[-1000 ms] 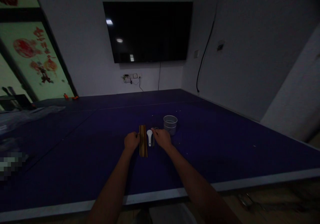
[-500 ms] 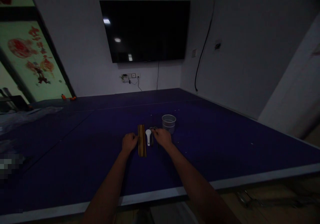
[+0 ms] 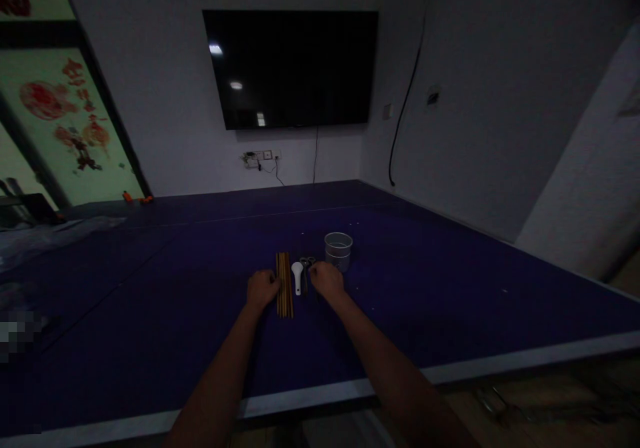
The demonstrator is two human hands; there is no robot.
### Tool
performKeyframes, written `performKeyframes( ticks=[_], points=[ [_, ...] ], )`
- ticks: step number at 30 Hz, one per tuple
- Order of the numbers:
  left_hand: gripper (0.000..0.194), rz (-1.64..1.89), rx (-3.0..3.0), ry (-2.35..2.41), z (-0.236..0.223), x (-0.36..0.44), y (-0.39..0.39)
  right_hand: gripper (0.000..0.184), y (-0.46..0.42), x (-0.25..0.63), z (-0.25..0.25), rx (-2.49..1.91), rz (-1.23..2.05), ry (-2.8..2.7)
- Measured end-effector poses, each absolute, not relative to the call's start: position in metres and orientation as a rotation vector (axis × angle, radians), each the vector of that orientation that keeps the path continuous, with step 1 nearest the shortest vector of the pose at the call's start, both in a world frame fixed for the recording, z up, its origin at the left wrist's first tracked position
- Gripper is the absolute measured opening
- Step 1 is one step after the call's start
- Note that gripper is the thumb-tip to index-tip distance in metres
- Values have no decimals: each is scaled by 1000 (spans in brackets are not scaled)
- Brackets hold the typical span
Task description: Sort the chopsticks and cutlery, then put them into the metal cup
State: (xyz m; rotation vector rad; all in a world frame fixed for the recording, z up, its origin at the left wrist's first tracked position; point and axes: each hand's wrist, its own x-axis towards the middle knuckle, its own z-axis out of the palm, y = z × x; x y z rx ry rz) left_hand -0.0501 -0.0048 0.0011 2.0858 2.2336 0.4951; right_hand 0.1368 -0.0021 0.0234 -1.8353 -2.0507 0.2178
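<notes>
Left hand (image 3: 262, 289): rested on the dark blue tabletop (image 3: 450, 301), fingers curled loosely, knuckles touching the left edge of the bundle of wooden chopsticks (image 3: 285, 284). Whether a stick is pinched cannot be told in the dim light.

Right hand (image 3: 326, 280): laid at 3 o'clock of the bundle, fingers curled narrow, fingertips at the grey scissors (image 3: 305, 269). A firm hold on the scissors cannot be told.

Bundle of wooden chopsticks: laid flat, pointing from 6 to 12 o'clock, between the two hands.

White spoon (image 3: 297, 275): laid flat just beside the bundle at its 3 o'clock, bowl toward 12, between the bundle and the scissors.

Metal cup (image 3: 339, 250): stood upright at 1 o'clock of the right hand, close but apart.

Change against the frame half a second earlier: little is noted. The right hand is drawn slightly back toward 6 o'clock, so that more of the scissors' handles is shown; the left hand remains against the bundle. Chopsticks, spoon and cup are unmoved.

Television (image 3: 293, 68): mounted on the wall at 12 o'clock, dark.
</notes>
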Motion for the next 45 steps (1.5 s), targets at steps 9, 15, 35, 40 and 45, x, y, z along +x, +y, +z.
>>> performKeyframes(
  ticks=[9, 15, 35, 40, 45],
  points=[
    [27, 509, 2085, 2227, 0, -50, -5, 30, -2, 136, 22, -1837, 196, -2049],
    [24, 532, 2051, 2219, 1, -50, -5, 30, -1, 136, 21, -1833, 192, -2061],
    [29, 478, 2024, 2277, 5, -45, -8, 25, 1, 137, 14, -1916, 191, -2078],
    [31, 429, 2068, 2282, 8, -43, -11, 29, -1, 135, 16, -1885, 151, -2071],
    [34, 410, 2099, 2286, 10, -40, -14, 31, -6, 129, 19, -1757, 122, -2196]
  ],
)
